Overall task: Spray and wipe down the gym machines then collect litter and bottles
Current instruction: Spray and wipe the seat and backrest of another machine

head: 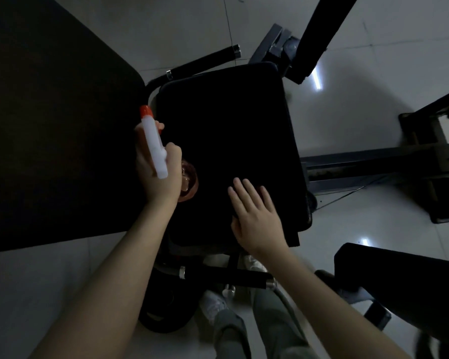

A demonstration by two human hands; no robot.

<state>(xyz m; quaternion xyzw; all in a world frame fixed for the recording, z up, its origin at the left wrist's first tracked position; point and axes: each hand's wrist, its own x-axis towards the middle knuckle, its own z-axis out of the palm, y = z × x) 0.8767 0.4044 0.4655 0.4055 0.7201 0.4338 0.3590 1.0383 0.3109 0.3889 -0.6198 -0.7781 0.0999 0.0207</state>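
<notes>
My left hand [161, 177] grips the spray bottle [154, 149], its white head and orange nozzle pointing away from me over the left edge of the black seat pad [226, 120]. My right hand [254, 216] lies flat on the pad's near part, fingers straight. It is too dark to tell whether a cloth lies beneath it. Pale tiled floor [347, 112] surrounds the machine.

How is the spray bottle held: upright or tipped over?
Upright: the spray bottle shows its white head on top, reddish body below the left hand gripping it.
</notes>
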